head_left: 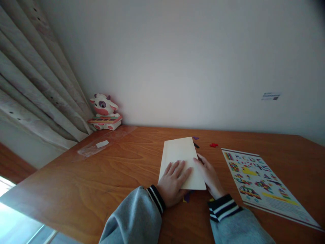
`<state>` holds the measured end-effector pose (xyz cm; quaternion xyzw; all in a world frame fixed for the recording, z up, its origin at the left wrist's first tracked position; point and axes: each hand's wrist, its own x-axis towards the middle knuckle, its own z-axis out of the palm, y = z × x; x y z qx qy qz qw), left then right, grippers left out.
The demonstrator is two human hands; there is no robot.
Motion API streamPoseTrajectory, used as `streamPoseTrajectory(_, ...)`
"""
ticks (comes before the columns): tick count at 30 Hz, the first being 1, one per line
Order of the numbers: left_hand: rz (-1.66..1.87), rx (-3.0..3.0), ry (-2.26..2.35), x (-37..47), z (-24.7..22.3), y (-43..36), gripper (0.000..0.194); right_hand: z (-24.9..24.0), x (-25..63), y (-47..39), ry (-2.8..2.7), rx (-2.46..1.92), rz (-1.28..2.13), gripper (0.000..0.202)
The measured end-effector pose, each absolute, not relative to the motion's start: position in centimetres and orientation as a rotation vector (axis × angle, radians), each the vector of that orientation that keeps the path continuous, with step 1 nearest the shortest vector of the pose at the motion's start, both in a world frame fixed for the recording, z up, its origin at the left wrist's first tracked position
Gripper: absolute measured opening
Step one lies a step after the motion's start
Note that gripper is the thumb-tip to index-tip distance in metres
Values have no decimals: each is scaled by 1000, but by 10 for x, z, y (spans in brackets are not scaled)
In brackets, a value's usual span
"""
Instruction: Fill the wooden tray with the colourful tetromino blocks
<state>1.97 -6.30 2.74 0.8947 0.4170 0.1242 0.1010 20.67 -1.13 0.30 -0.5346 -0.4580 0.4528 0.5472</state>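
Note:
A cream-white flat board (180, 152) lies before me at a slight angle, its top face plain. My left hand (174, 181) rests flat on its lower left part, fingers stretched out and a little apart. At the right edge, my right hand (208, 174) grips the board with the thumb on top, and some of its fingers are hidden behind the edge. Small coloured pieces peek out around the board: a purple and yellow one (187, 196) below it, a black piece (196, 145) and a purple piece (195, 138) at its far right corner.
A red piece (213, 145) lies farther right. A printed sheet with colourful block pictures (264, 186) covers the table's right side. Clear plastic wrap (88, 150) with a white label lies at the left, near a cow-shaped toy keyboard (105, 113) by the wall and curtain (38, 74).

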Motion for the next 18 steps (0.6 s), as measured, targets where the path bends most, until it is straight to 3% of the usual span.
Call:
streamPoseTrajectory(8,640,2609,1269,18,22,-61,86,-3,214,-8,-1323,-1321,790,59)
streamPoseTrajectory(13,1149,2406,1310,16,19,-57,74,8,249,-9,-1449,-1656,17,56)
streamPoseTrajectory(18,1352,2273,1299,14,13,-52,64,-5,281,-12,-1219,-2214,-182,62)
